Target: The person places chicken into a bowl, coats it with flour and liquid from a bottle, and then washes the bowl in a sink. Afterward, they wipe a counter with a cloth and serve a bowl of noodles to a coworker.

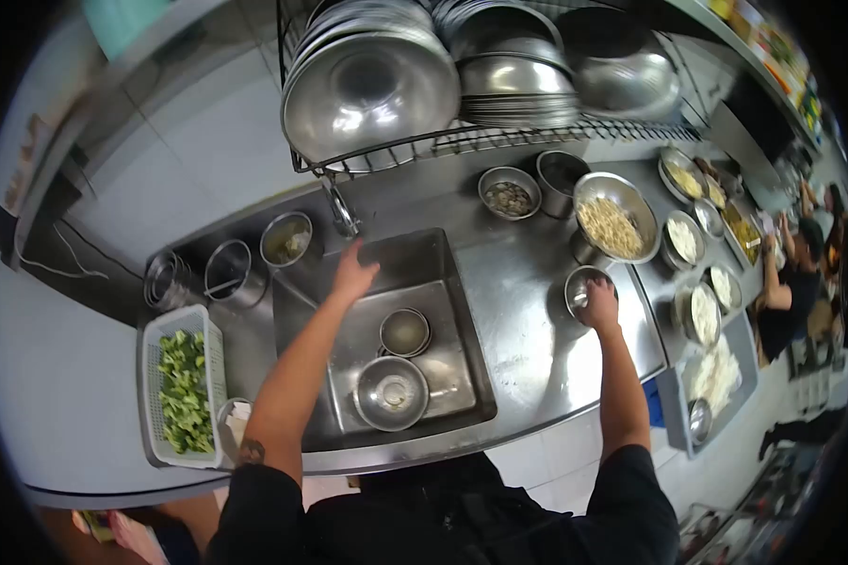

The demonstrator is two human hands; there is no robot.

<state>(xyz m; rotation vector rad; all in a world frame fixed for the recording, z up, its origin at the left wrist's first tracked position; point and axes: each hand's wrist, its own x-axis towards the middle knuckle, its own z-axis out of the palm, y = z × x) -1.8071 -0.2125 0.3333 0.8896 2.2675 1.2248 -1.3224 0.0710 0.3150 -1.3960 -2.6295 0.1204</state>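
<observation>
While the right hand (pixel 598 305) clamps its grip on the rim of a bowl (pixel 577 284) right of the sink (pixel 456 384), on or just over the tabletop (pixel 513 311), the left hand (pixel 353 277) has its grip apart at the sink's far side, near the tap (pixel 342 212). A pot (pixel 405 332) and a basin (pixel 392 394) sit inside.

Small metal bowl (pixel 577 288): round and shiny, open side upward, it was held at the rim by the right hand (pixel 601 305).
Bowl's place: over the steel counter (pixel 528 330), right of the sink (pixel 471 348).
Faucet (pixel 342 209): silver-coloured, it stood behind the sink, spout directed downward.
</observation>
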